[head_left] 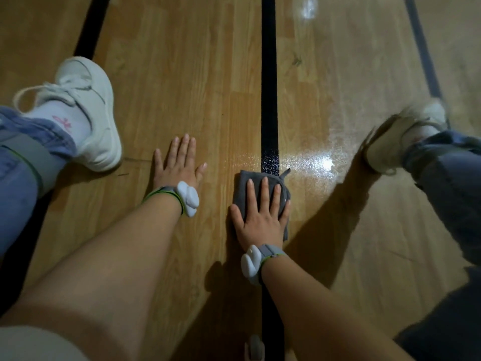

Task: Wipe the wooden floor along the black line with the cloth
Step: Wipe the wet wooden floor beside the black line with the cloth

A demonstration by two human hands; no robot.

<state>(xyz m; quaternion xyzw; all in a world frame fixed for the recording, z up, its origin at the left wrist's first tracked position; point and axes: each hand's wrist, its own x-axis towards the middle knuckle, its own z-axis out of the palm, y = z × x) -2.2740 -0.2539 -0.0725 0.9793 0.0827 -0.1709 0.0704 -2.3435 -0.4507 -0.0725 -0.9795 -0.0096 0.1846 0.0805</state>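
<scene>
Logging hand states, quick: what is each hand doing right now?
Left hand: open, flat on the wooden floor.
Right hand: open, straight fingers pressing the grey cloth on the black line.

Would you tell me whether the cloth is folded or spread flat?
Folded: the cloth shows layered edges under the right hand.

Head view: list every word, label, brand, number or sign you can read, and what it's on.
None can be read.
The pink mark on the white sock: too blurred to read.
No print shows on the left wrist device, the right wrist device or the white shoe.
</scene>
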